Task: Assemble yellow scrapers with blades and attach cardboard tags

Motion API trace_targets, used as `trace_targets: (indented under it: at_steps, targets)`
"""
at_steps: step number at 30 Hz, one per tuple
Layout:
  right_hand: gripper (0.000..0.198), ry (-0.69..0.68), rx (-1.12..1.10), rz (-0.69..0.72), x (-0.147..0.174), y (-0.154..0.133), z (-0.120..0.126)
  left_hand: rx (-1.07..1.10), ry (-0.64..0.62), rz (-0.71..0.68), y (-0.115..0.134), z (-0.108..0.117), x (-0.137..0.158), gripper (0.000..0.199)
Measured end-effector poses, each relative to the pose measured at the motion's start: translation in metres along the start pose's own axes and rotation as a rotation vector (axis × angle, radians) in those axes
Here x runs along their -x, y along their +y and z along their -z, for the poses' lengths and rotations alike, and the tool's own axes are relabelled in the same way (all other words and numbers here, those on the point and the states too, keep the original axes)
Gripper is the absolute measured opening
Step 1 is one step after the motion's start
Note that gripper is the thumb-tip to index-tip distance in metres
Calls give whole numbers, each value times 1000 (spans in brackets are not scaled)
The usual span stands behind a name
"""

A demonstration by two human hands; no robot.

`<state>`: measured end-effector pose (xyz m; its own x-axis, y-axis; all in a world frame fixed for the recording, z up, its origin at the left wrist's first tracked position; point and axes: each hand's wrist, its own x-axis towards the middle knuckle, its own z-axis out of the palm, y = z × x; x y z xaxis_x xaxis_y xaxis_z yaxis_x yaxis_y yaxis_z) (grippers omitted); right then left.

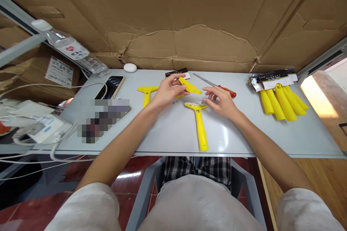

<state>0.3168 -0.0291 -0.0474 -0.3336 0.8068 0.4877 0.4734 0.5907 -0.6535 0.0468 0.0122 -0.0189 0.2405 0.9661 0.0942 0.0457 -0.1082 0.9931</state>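
Observation:
My left hand (pixel 171 91) pinches a flat yellow scraper cover plate (pixel 190 86) with small holes, holding it tilted above the table. My right hand (pixel 221 100) is at the plate's right end, with its index finger and thumb apart; whether it touches the plate I cannot tell. Below both hands lies a yellow scraper (pixel 200 128), handle toward me and a metal blade along its head. Another yellow scraper part (pixel 147 95) lies partly behind my left forearm. Tiny screws (pixel 175 101) are on the table by my left hand.
A red-handled screwdriver (pixel 229 91) lies behind my right hand. Several packaged yellow scrapers (pixel 284 103) are at the right. A black-and-white card (pixel 177 73) lies at the back. A phone (pixel 114 86), a white oval object (pixel 130 68), a plastic bottle (pixel 74 48) and cables with a power strip (pixel 50 128) occupy the left.

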Motion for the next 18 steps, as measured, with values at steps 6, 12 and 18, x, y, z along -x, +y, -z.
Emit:
trace_targets:
  at_steps: [6, 12, 18]
  targets:
    - [22, 73, -92, -2, -2, -8, -9, -88, -53, -49, -6, -10, 17, 49]
    - [31, 55, -175, -171, -4, -3, -1, -298, -85, -234, -3, 1, 17, 54]
    - [41, 0, -325, -259, -5, 2, 3, -370, -162, -290, 0, 10, 15, 53]
